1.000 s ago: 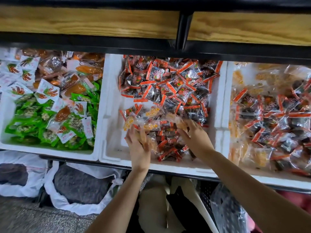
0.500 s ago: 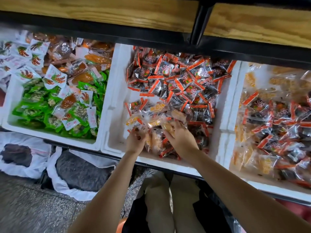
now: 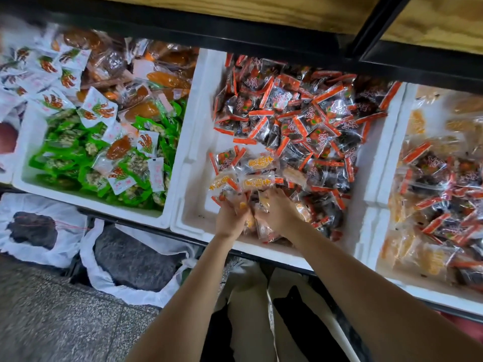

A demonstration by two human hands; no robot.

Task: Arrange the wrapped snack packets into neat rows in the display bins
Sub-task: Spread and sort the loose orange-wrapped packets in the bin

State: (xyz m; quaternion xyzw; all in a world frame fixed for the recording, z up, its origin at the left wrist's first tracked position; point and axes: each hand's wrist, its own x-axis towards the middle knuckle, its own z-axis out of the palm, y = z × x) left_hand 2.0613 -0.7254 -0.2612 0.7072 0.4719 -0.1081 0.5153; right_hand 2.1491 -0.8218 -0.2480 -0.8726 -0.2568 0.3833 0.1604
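Left hand (image 3: 231, 218) and right hand (image 3: 278, 211) clutch clear snack packets (image 3: 257, 182) together in the middle white bin (image 3: 188, 184).

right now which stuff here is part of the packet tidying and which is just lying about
Part of the job:
- left hand and right hand, gathering clear yellow-printed snack packets
- white foam middle bin
- red-edged dark snack packets

Lying about:
- white plastic sacks on the floor
- wooden shelf above
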